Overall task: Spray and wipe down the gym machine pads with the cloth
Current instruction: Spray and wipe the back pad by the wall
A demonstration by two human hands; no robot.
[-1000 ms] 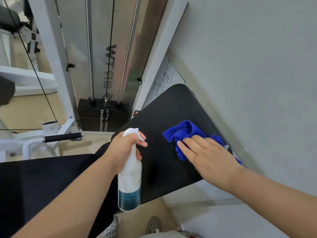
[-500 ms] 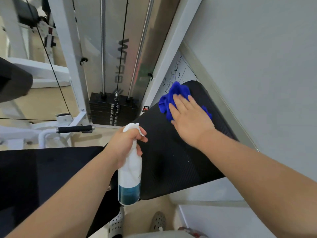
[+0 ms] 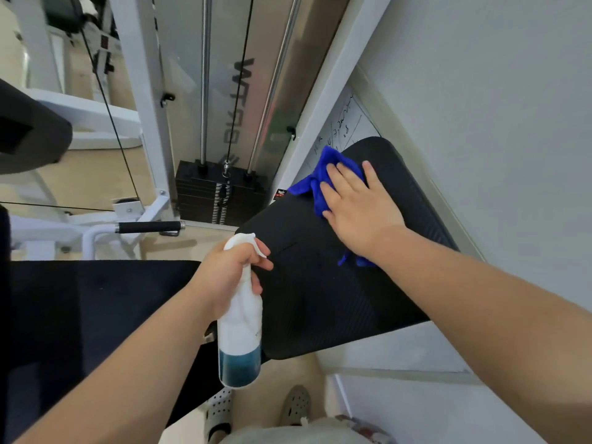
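The right grip (image 3: 358,206), a bare hand, lies flat with straight, spread fingers and presses the blue cloth (image 3: 315,184) onto the black ribbed pad (image 3: 320,299); it curls round nothing, so it counts as open, palm down on the fabric; the cloth sits near the far upper end of the pad, bunched under the fingertips and spilling past the pad's left edge, and a small blue corner shows again below the wrist; the left grip (image 3: 224,274), also a bare hand, closes round the neck of the white spray bottle (image 3: 240,328), fingers wrapped below the head and the forefinger lying along the trigger; the bottle hangs upright in front of the pad's near left edge, its nozzle turned toward the pad, with dark blue-green liquid filling only its bottom part; to the left a second black pad (image 3: 96,309) stretches across the lower frame, just beside the first; beyond it stands the white frame (image 3: 141,91) of the machine, with two steel guide rods running down into the black weight stack (image 3: 221,197) and a dark cable between them; a bar with a black handle (image 3: 147,226) juts out low on the left; a grey wall (image 3: 496,123) rises on the right, and a sheet with handwriting (image 3: 346,123) shows behind the pad's top; two perforated clogs (image 3: 221,415) stand on the beige floor below.
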